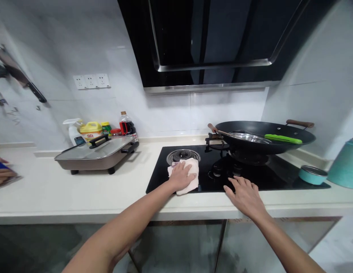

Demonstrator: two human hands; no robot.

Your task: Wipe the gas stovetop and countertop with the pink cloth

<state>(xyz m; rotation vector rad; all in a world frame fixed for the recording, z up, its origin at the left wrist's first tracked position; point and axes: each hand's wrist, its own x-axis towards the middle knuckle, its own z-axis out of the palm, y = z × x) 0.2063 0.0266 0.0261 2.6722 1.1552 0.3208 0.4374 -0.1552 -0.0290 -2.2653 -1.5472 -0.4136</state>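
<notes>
My left hand (180, 176) presses down on a folded white cloth (190, 185), its fingers curved over it. The cloth lies on the left part of the black glass cooktop (162, 176), just in front of the left burner (183, 155). At the cooktop's front edge, my right hand (246, 195) rests with fingers spread and nothing in it. Two control knobs (217, 169) stand between and beyond my hands. A large black wok (278, 131) sits on the right burner, holding a metal lid or bowl (247, 137) and a bright green-handled utensil (283, 138).
A lidded electric pan (88, 163) stands on the white counter (113, 195) at left, with bottles behind it, including a dark sauce bottle (126, 124). A turquoise tin (312, 175) and canister (345, 163) are at right. Overhead juts the black range hood (213, 41).
</notes>
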